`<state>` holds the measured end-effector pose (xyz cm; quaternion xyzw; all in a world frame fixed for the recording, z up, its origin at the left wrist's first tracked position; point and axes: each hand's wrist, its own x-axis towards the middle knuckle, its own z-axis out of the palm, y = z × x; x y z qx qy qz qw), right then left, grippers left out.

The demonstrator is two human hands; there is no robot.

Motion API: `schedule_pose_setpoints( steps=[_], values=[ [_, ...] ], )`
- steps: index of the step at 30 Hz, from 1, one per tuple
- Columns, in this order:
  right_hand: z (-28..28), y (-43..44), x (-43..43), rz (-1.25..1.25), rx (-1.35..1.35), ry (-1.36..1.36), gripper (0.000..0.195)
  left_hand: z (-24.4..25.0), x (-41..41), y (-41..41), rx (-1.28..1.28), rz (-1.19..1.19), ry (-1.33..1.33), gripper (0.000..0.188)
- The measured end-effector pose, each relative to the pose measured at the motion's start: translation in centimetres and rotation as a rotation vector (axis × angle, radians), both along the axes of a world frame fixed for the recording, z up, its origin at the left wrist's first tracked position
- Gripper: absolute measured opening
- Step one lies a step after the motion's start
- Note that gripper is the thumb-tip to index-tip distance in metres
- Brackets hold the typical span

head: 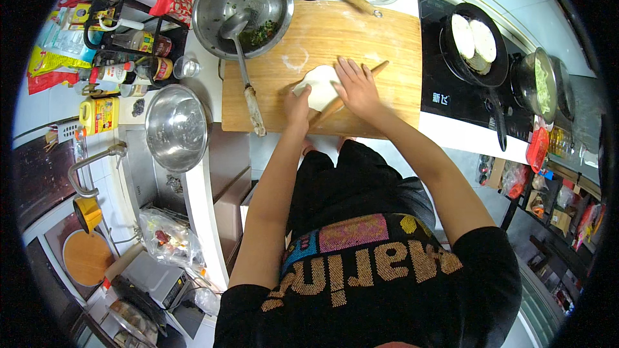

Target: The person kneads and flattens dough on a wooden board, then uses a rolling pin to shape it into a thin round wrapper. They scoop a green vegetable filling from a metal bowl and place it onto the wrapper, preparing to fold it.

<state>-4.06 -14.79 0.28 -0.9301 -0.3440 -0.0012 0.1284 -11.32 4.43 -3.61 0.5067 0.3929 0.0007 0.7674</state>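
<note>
A flattened round of white dough (pixel 319 88) lies on the wooden board (pixel 387 34). Across its lower right edge runs a tapered wooden rolling pin (pixel 333 106), set diagonally. My left hand (pixel 298 106) is at the dough's left edge, thumb on top, close to the pin's lower end; its fingers are partly hidden. Palm down, my right hand (pixel 357 86) lies over the pin and the dough's right edge, with its fingers extended. Whether either hand grips anything is unclear.
A steel bowl (pixel 208 9) holding chopped filling and a ladle (pixel 242 58) overlaps the board's upper left. Right of the board, a frying pan (pixel 500 48) with flatbreads sits on a black cooktop (pixel 435 77). An empty steel basin (pixel 176 125) stands by the sink at left.
</note>
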Motion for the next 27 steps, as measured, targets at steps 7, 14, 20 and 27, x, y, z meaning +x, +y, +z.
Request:
schedule_pose_setpoints(
  steps=[7,14,20,27],
  values=[
    [1.3,-8.0,-2.8,0.202,-0.112,0.058,0.048,1.9,-2.1,0.2,0.759,-0.194,0.087,0.030],
    [2.6,-2.0,0.1,0.226,0.028,0.051,0.039,6.6,-6.0,-0.3,1.308,-0.382,-0.118,0.041],
    [1.9,3.7,5.5,0.456,-0.054,-0.030,0.059,2.2,-6.2,-0.2,1.548,-0.528,0.047,0.070],
    [0.8,8.4,8.1,0.383,-0.054,-0.074,0.064,0.3,-3.0,2.8,1.570,-0.412,0.152,0.075]
  ],
)
